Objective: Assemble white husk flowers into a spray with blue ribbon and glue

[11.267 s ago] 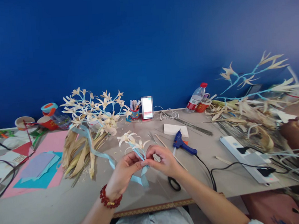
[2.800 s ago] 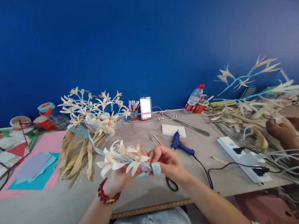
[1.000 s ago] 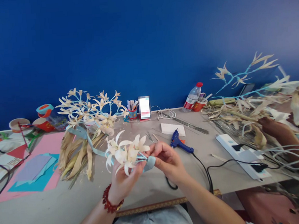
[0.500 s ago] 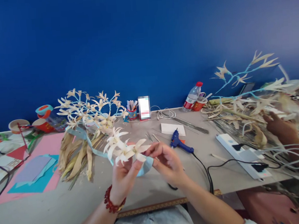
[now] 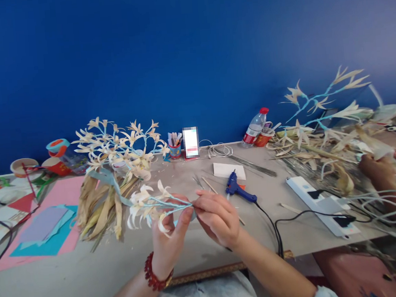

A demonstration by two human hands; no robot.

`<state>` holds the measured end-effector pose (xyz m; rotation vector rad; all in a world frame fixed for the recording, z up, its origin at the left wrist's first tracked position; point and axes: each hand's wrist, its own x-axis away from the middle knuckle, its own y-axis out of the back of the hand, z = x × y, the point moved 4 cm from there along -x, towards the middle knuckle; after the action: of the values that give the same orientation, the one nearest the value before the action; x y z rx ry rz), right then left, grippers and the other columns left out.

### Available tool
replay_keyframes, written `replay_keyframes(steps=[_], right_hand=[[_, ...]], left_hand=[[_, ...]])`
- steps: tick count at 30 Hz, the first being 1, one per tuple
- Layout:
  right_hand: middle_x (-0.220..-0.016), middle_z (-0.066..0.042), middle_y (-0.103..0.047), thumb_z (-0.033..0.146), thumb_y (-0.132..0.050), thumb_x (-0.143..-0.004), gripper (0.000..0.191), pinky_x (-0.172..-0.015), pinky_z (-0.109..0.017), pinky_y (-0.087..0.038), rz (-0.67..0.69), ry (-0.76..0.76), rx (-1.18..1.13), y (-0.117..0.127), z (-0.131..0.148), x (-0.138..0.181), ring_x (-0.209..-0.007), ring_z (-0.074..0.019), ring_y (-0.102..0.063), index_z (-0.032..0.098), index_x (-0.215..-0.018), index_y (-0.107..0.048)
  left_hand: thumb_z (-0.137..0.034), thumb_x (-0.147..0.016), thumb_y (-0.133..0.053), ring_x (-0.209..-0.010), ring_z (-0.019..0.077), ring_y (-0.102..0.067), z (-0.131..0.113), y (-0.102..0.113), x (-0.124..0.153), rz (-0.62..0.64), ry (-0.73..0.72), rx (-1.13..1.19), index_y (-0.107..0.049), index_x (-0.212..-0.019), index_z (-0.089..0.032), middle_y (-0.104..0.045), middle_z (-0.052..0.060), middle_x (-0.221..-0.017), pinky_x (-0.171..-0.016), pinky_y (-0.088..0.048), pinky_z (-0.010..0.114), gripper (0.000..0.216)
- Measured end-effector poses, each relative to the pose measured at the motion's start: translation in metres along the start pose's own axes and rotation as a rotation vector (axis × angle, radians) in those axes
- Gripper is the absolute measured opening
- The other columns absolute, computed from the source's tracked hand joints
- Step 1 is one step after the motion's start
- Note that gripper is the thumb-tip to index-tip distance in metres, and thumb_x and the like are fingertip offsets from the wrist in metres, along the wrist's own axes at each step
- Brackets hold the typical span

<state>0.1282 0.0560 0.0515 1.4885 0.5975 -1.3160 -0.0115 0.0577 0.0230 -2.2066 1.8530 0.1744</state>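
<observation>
My left hand, with a red bead bracelet at its wrist, is closed on a small bunch of white artificial flowers. Their thin light-blue stems come together between the thumb and fingers, blossoms pointing left. At the meeting point of the stems, my right hand pinches their ends with its fingertips. A pale blue strip runs from the larger white flower arrangement down towards my left hand; its near end is partly hidden behind the hands.
A blue glue gun lies right of my hands, near a power strip with several cables. Dried husks and coloured paper are on the left. At far right another person's hands work among husks. A bottle leans by the wall.
The bunch has turned from blossoms facing up to lying sideways, blossoms left and stems showing. My right hand has moved from the pale blue strip to the stem ends.
</observation>
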Motion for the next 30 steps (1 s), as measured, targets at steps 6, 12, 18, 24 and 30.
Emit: replay_keyframes(steps=[6,12,18,24,30], right_hand=[[-0.087,-0.006,-0.072,0.004,-0.063,-0.081,0.017,-0.082,-0.042,-0.061,-0.01,0.021,0.042,0.0,0.002,0.0,-0.081,-0.0192,-0.068,0.02,-0.08,-0.06],[-0.084,0.001,-0.071,0.009,-0.069,-0.078,0.02,-0.081,-0.044,-0.055,-0.054,-0.044,0.14,0.006,0.004,0.0,-0.071,-0.0163,-0.06,0.026,-0.074,-0.062],[-0.077,0.001,-0.067,0.007,-0.065,-0.078,0.02,-0.081,-0.044,-0.051,-0.063,-0.059,0.158,0.009,0.003,0.007,-0.071,-0.0166,-0.058,0.027,-0.077,-0.064],[-0.088,0.0,-0.071,0.01,-0.061,-0.081,0.017,-0.084,-0.044,-0.05,-0.011,0.0,0.141,0.01,0.003,0.009,-0.076,-0.0171,-0.062,0.026,-0.085,-0.065],[-0.091,0.0,-0.072,0.01,-0.062,-0.08,0.016,-0.084,-0.041,-0.051,0.012,0.064,0.19,0.009,0.005,0.002,-0.081,-0.0173,-0.063,0.026,-0.084,-0.065]], left_hand=[[-0.025,-0.083,-0.064,-0.087,0.0202,-0.064,-0.007,-0.002,-0.001,0.029,-0.029,-0.033,-0.071,-0.082,-0.017,-0.07,0.006,-0.087,-0.079,-0.053,0.03,0.011],[-0.026,-0.077,-0.069,-0.089,0.0223,-0.064,-0.009,0.0,0.0,-0.044,-0.046,0.031,-0.07,-0.074,-0.017,-0.07,0.006,-0.086,-0.079,-0.054,0.032,0.009],[-0.027,-0.075,-0.07,-0.085,0.0225,-0.065,-0.017,-0.001,0.001,-0.029,-0.059,-0.016,-0.071,-0.074,-0.018,-0.07,0.007,-0.084,-0.074,-0.056,0.032,0.01],[-0.024,-0.075,-0.07,-0.08,0.0214,-0.068,-0.017,-0.002,0.001,-0.031,-0.066,-0.039,-0.072,-0.073,-0.017,-0.072,0.006,-0.082,-0.071,-0.057,0.03,0.008],[-0.024,-0.078,-0.068,-0.083,0.0208,-0.069,-0.006,-0.003,0.003,-0.002,-0.036,0.011,-0.074,-0.081,-0.019,-0.075,0.005,-0.085,-0.079,-0.056,0.031,0.008]])
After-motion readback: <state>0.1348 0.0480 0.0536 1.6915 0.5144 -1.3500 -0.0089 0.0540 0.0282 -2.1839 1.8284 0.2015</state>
